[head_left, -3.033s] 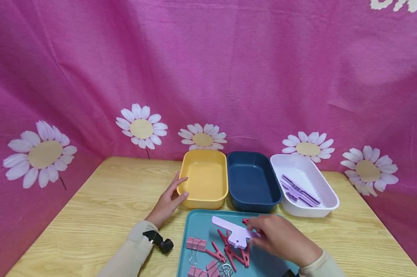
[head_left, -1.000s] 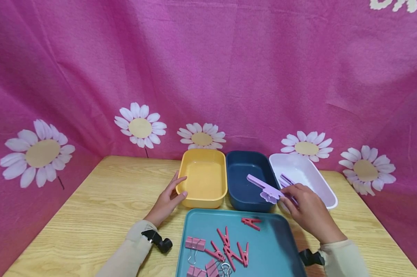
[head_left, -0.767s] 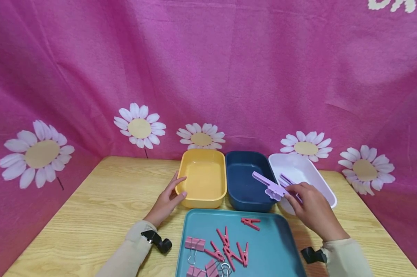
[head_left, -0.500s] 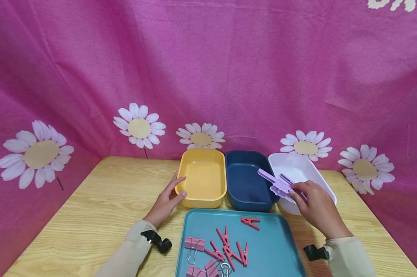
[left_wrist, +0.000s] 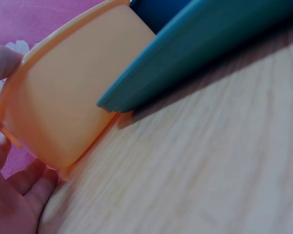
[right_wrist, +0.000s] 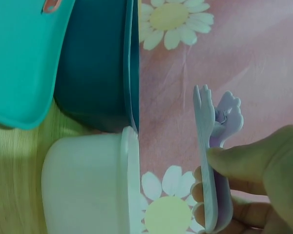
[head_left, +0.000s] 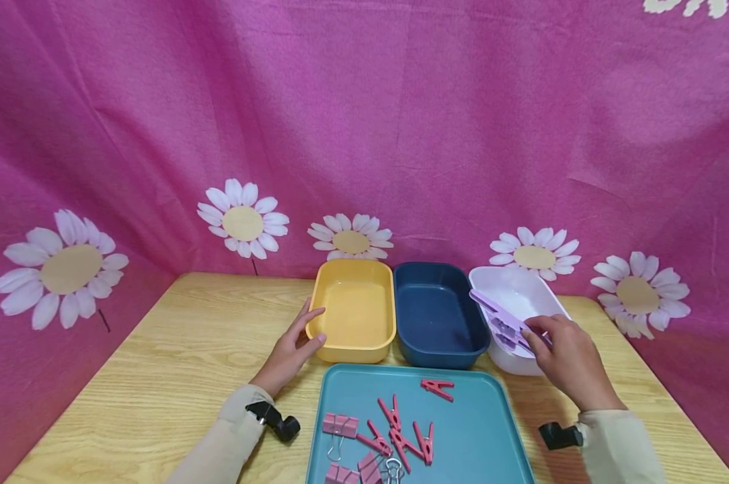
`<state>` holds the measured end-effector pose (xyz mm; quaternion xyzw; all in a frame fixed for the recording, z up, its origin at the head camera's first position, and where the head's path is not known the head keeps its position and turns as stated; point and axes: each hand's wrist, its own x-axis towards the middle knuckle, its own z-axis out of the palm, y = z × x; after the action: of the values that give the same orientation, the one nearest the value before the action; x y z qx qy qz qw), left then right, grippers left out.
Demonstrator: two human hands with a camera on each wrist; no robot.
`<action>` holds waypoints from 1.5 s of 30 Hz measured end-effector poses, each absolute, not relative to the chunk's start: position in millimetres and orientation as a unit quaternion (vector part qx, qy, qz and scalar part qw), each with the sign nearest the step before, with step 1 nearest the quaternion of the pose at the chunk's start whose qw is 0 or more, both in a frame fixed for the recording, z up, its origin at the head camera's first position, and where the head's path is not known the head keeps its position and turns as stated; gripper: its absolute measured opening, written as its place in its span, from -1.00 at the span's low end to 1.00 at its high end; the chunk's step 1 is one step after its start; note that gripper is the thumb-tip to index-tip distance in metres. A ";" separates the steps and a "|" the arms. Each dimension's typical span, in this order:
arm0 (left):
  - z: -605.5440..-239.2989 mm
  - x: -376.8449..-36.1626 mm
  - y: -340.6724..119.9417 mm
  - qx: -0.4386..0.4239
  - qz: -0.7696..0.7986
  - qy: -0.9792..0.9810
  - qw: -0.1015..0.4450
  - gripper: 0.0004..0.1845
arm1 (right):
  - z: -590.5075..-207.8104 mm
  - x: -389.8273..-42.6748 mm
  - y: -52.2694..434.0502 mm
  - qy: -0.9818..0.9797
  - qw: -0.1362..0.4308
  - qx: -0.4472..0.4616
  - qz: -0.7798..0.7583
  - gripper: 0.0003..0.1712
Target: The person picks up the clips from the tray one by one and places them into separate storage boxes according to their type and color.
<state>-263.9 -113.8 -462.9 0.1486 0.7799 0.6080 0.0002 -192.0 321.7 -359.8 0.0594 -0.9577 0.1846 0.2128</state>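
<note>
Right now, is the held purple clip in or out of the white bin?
Out: the right wrist view shows the right hand holding the purple clip above the white bin, clear of its rim.

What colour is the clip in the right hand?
The clip is light purple. The head view shows its colour best.

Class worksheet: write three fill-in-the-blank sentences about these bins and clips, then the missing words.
1. The right hand holds a light-purple plastic clip; the left hand touches the leftmost rectangular plastic bin, coloured ____.
2. The dark-blue rectangular bin stands ____ that bin and the white rectangular bin.
3. Red plastic clothespins and pink binder clips lie on the teal rectangular ____.

Missing: yellow; between; tray.
</note>
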 end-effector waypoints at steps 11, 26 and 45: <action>-465.1 -264.2 -115.4 0.147 0.608 0.780 0.004 -0.44 | -364.1 -192.1 330.6 -0.959 0.206 0.030 0.195 -0.74; -431.0 -248.5 -109.3 0.165 0.591 0.790 0.012 -0.41 | -366.7 -196.7 345.3 -0.960 0.197 0.014 0.198 -0.69; -433.5 -246.3 -112.4 0.162 0.612 0.774 0.014 -0.45 | -373.0 -212.7 354.7 -0.969 0.166 0.002 0.181 -0.67</action>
<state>-246.3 -112.4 -433.5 0.1622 0.7741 0.6118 0.0140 -212.7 354.7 -373.0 0.0022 -0.9695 0.1806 0.1660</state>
